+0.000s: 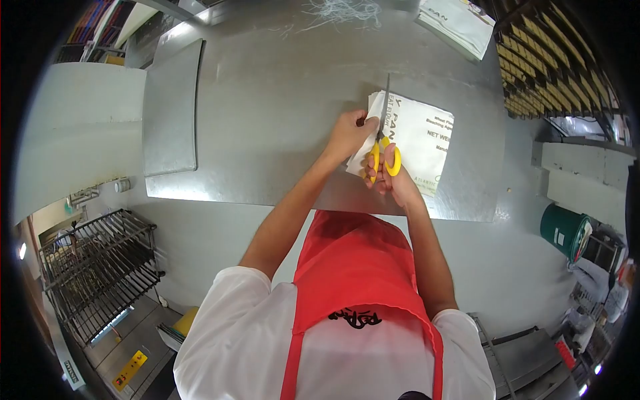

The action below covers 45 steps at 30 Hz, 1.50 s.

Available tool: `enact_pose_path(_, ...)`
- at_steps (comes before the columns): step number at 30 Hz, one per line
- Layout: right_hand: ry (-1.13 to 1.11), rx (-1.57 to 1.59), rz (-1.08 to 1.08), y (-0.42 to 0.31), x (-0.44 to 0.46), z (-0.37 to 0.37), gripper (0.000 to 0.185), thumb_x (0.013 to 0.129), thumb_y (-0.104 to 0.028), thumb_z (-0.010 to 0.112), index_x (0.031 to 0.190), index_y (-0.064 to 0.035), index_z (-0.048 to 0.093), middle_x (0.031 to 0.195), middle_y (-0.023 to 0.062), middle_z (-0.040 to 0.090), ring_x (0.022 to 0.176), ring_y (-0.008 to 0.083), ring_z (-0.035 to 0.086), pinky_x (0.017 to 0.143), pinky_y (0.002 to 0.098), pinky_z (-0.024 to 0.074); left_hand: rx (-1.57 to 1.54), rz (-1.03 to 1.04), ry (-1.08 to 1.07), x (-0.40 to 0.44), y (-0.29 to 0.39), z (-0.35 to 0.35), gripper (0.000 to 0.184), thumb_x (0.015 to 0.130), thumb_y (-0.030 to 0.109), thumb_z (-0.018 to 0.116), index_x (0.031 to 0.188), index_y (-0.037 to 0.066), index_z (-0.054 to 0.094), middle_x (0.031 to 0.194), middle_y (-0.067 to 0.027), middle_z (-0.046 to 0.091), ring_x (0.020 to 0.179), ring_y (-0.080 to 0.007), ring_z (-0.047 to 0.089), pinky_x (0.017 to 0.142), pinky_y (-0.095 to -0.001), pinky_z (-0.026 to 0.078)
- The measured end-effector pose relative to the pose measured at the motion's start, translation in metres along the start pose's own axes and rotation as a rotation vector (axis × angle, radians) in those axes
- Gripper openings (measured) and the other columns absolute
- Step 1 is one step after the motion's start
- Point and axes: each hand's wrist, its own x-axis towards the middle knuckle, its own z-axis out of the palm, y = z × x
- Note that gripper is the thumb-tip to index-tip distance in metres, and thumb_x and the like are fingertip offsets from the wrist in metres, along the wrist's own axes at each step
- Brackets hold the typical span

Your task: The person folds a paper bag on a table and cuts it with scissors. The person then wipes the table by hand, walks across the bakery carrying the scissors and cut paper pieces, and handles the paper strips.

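A white printed flour sack (pixel 427 133) lies flat on the steel table (pixel 280 100) in front of me, close to the near edge. My left hand (pixel 348 139) is closed on the sack's left edge, with the thumb on top. In my right hand (pixel 393 181) is a pair of scissors (pixel 393 161) with yellow handles, my fingers through the loops. Their dark blades point away from me along the left side of the sack, beside my left thumb. Whether the blades have paper between them is hard to make out.
At the table's far side lie a heap of pale strings (pixel 343 10) and a stack of similar sacks (pixel 457 27). A metal sheet (pixel 173 110) rests at the left. Racks (pixel 560 60) stand to the right, and a green bin (pixel 563 230) is on the floor.
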Motion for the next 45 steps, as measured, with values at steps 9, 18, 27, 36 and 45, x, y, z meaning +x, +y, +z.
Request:
enact_pose_path(9,0.042,0.033,-0.063,0.012,-0.001,0.003,0.066,0.087,-0.076,0.034,0.084,-0.0116,0.049,0.065,-0.0024,0.046,0.055,0.0081,0.05,0.043,0.0178,0.0302,-0.006,-0.036,-0.032,-0.002,0.007,-0.002,0.031,0.084,0.025,0.062,0.083,-0.005,0.063,0.062,-0.0058,0.056,0.057,-0.0104,0.047,0.053,-0.031,0.04)
enact_pose_path(18,0.014,0.004,-0.044,0.015,0.004,-0.009,0.065,0.088,-0.074,0.034,0.084,-0.011,0.05,0.064,-0.0021,0.047,0.055,0.0096,0.053,0.043,0.0206,0.0325,0.084,-0.018,-0.098,0.0,-0.005,-0.003,0.029,0.089,0.025,0.062,0.096,-0.003,0.066,0.075,-0.0013,0.062,0.068,-0.0071,0.052,0.061,-0.0256,0.043)
enact_pose_path(27,-0.481,-0.215,0.03,0.016,-0.064,-0.056,0.071,0.083,-0.078,0.038,0.079,-0.0084,0.051,0.066,0.0006,0.05,0.058,0.0134,0.057,0.046,0.0244,0.0419,-0.695,-0.197,0.335,-0.014,-0.025,-0.078,0.03,0.096,0.022,0.053,0.107,-0.006,0.058,0.088,-0.0087,0.063,0.079,-0.0172,0.062,0.074,-0.0324,0.052)
enact_pose_path(36,-0.174,-0.089,-0.058,0.041,-0.106,-0.086,0.074,0.08,-0.08,0.04,0.088,-0.0071,0.051,0.07,0.0029,0.051,0.059,0.0149,0.056,0.047,0.0268,0.043,-0.706,-0.696,-0.626,-0.175,0.001,0.043,0.025,0.095,0.021,0.056,0.106,-0.001,0.062,0.104,-0.0118,0.064,0.086,-0.0207,0.066,0.08,-0.0345,0.056)
enact_pose_path(45,-0.162,-0.13,-0.16,0.033,-0.14,-0.083,0.061,0.089,-0.066,0.046,0.088,-0.0053,0.053,0.069,0.0032,0.052,0.057,0.0146,0.057,0.046,0.0247,0.0423,0.539,0.405,-0.38,-0.035,0.069,-0.017,0.036,0.082,-0.006,0.057,0.115,0.006,0.062,0.117,-0.0097,0.061,0.107,-0.0245,0.06,0.094,-0.0372,0.048)
